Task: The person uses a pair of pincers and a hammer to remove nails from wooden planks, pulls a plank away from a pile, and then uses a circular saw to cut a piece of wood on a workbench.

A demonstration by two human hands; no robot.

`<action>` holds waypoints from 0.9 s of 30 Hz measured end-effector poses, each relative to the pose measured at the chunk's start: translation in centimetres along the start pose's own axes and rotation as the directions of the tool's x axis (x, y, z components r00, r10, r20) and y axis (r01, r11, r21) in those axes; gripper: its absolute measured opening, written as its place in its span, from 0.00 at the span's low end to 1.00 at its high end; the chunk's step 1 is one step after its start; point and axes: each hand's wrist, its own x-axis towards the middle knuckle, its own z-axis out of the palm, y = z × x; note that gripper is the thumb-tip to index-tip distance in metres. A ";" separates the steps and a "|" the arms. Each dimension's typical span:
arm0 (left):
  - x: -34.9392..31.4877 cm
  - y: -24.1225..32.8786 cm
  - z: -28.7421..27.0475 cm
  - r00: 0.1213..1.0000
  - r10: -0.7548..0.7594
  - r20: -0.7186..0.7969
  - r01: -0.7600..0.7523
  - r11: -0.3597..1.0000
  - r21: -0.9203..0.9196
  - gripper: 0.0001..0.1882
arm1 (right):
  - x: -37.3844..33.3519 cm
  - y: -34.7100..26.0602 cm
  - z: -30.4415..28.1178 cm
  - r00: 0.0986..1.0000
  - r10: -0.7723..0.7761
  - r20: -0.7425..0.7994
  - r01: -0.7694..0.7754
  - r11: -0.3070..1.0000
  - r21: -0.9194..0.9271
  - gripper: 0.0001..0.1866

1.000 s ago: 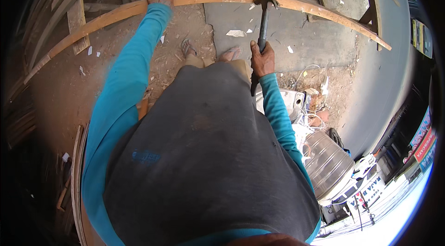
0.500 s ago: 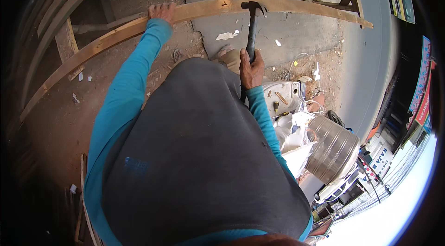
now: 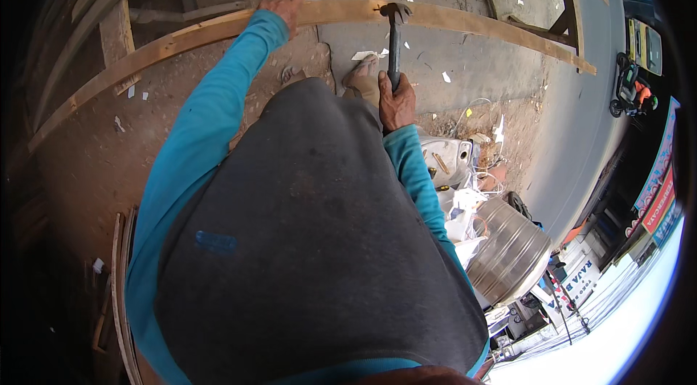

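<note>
A long, narrow wooden beam (image 3: pixel 327 12) runs across in front of me, bowed by the lens. My left hand (image 3: pixel 284 9) grips it left of centre, fingers curled over the far edge. In my right hand (image 3: pixel 396 102) is a claw hammer (image 3: pixel 394 51), held by its dark handle. The hammer's head overlaps the beam in view, right beside a small dark nail or mark; whether metal touches wood I cannot tell.
More timbers (image 3: pixel 116 33) stand at the left, and an upright frame (image 3: pixel 570 11) at the far right end. Beside my right arm are a whitish container (image 3: pixel 454 149) and a ribbed metal drum (image 3: pixel 508 247). A motorcycle with a rider (image 3: pixel 630 87) is on the road.
The hammer's head has come close to the dark spot on the beam. My view has shifted, with beam and left hand appearing farther right. The motorcycle rider has appeared on the road.
</note>
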 end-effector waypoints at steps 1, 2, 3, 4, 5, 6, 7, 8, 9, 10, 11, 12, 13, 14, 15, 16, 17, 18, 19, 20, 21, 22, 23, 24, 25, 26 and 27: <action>0.4 -0.4 1.0 0.999 0.018 -0.036 -0.017 0.999 0.032 0.34 | 0.1 -0.9 -0.6 1.000 -0.024 0.009 0.024 1.000 -0.002 0.23; 1.0 -1.0 1.7 0.997 0.037 -0.070 -0.032 0.997 0.065 0.31 | -0.6 -1.8 -1.6 0.999 -0.018 -0.027 0.022 0.984 0.179 0.23; 1.5 -1.2 1.3 0.997 0.025 -0.072 -0.021 0.998 0.062 0.31 | -0.9 -3.3 -2.7 0.998 0.009 -0.059 0.013 0.934 0.356 0.23; 0.9 -1.1 1.6 0.995 0.019 -0.097 -0.015 0.999 0.038 0.32 | -1.4 -5.4 -4.3 0.992 0.037 -0.121 0.019 0.903 0.429 0.22; 0.4 -0.5 2.2 0.992 0.023 -0.123 -0.020 0.999 0.027 0.32 | -2.2 -8.7 -6.1 0.973 0.020 -0.232 0.135 0.765 0.629 0.21; 0.6 -0.8 2.5 0.993 0.017 -0.117 -0.013 0.999 0.032 0.32 | -2.0 -10.6 -7.0 0.908 -0.055 -0.416 0.338 0.681 0.649 0.19; 0.9 -1.0 2.8 0.993 0.022 -0.116 -0.017 0.999 0.048 0.33 | -1.3 -11.3 -7.7 0.820 -0.134 -0.556 0.531 0.539 0.654 0.20; 1.1 -1.3 3.1 0.993 0.027 -0.114 -0.020 0.998 0.064 0.34 | -0.6 -12.5 -7.7 0.705 -0.126 -0.698 0.674 0.427 0.603 0.19; 1.1 -1.4 2.9 0.993 0.033 -0.110 -0.025 0.997 0.079 0.34 | -0.2 -12.0 -6.6 0.683 -0.127 -0.720 0.699 0.399 0.593 0.18; 0.9 -1.1 2.4 0.996 0.034 -0.087 -0.027 0.996 0.080 0.34 | 0.1 -10.8 -5.3 0.657 -0.132 -0.743 0.728 0.370 0.578 0.18; 0.9 -0.8 1.8 0.997 0.036 -0.069 -0.031 0.996 0.079 0.34 | 0.0 -7.0 -2.7 0.778 -0.138 -0.613 0.529 0.670 0.521 0.18; 0.9 -0.5 1.1 0.996 0.047 -0.079 -0.040 0.996 0.085 0.34 | -0.2 -3.1 -0.1 0.875 -0.079 -0.478 0.280 0.887 0.366 0.19; 0.8 -0.3 0.7 0.996 0.050 -0.074 -0.044 0.996 0.082 0.35 | 0.0 -1.5 1.1 0.990 -0.039 -0.137 0.063 0.982 0.176 0.21; 0.6 0.1 0.5 0.996 0.061 -0.064 -0.055 0.995 0.078 0.35 | -0.1 0.3 3.1 0.994 -0.008 -0.109 0.029 0.980 0.195 0.24; 0.3 0.0 1.9 0.997 0.058 -0.060 -0.054 0.996 0.072 0.35 | -1.7 0.0 3.1 0.993 0.034 -0.116 -0.003 0.967 0.256 0.25; 1.5 -0.5 2.4 0.989 0.080 -0.122 -0.070 0.994 0.084 0.35 | -1.2 -1.3 2.1 0.990 0.026 -0.139 0.020 0.946 0.324 0.25; 2.1 -1.7 2.5 0.981 0.106 -0.160 -0.088 0.990 0.113 0.34 | -0.5 -4.2 0.1 0.983 -0.013 -0.181 0.081 0.925 0.372 0.24; 1.6 -1.9 3.5 0.987 0.109 -0.121 -0.096 0.989 0.110 0.34 | -1.7 -6.9 -2.8 0.980 0.006 -0.198 0.076 0.911 0.404 0.24; 1.0 -1.5 4.1 0.985 0.119 -0.128 -0.110 0.991 0.075 0.33 | -2.9 -8.9 -4.9 0.959 0.025 -0.282 0.120 0.864 0.488 0.23; 1.3 -1.7 3.4 0.978 0.109 -0.180 -0.101 0.993 0.053 0.33 | -2.5 -11.0 -6.5 0.923 0.017 -0.384 0.221 0.794 0.566 0.23; 1.5 -2.0 2.5 0.975 0.105 -0.197 -0.094 0.994 0.061 0.33 | -1.6 -12.7 -8.0 0.837 -0.094 -0.539 0.439 0.704 0.558 0.22; 0.9 -1.4 2.5 0.978 0.077 -0.192 -0.066 0.996 0.061 0.32 | -1.7 -13.2 -9.1 0.718 -0.168 -0.675 0.618 0.601 0.507 0.21; 0.5 -1.0 2.7 0.981 0.046 -0.187 -0.035 0.998 0.061 0.30 | -1.1 -13.0 -8.9 0.604 -0.205 -0.770 0.738 0.507 0.445 0.20; 0.6 -0.9 2.6 0.981 0.043 -0.188 -0.032 0.998 0.058 0.30 | -0.2 -12.7 -8.4 0.475 -0.229 -0.849 0.842 0.397 0.364 0.20; 1.3 -1.0 2.2 0.996 0.030 -0.087 -0.024 0.997 0.073 0.33 | 0.3 -11.2 -6.5 0.451 -0.285 -0.846 0.865 0.371 0.337 0.16; 1.8 -1.1 1.7 1.000 0.018 0.013 -0.019 0.996 0.089 0.35 | -0.5 -8.9 -3.5 0.631 -0.216 -0.745 0.730 0.491 0.475 0.13; 1.7 -0.6 0.9 0.999 0.035 0.005 -0.035 0.996 0.087 0.35 | -0.9 -0.7 1.0 0.936 -0.051 -0.349 0.308 0.600 0.738 0.15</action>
